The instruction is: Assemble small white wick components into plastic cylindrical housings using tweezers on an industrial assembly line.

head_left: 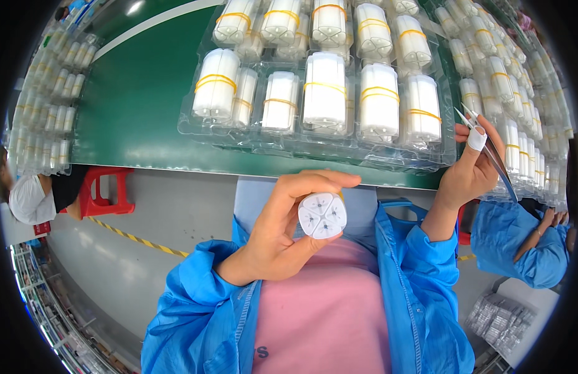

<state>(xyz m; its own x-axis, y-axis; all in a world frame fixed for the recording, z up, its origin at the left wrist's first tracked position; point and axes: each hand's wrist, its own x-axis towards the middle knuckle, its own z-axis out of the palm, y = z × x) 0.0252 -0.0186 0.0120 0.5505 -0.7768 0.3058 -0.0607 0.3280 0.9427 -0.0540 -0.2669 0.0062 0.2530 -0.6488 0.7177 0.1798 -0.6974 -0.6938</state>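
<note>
My left hand (275, 234) is closed around a white bundle (322, 215) in front of my chest. Its round end points up at me and shows several wedge-shaped white pieces with small dark centres; a bit of yellow band peeks out by my fingers. At the right, my right hand (468, 179) grips metal tweezers (503, 169), their tips pointing up and left, beside the tray's corner. A white cover (477, 138) sits on one digit of that hand. On the green table stands a clear plastic tray (264, 142) with similar banded white bundles (325, 90) upright in its pockets.
More trays of banded bundles (501, 78) are stacked at the right, others (58, 112) at the far left. The green table (133, 118) ends just beyond my hands. A red stool (108, 190) is at left, and co-workers sit on both sides, one in a blue sleeve (510, 240).
</note>
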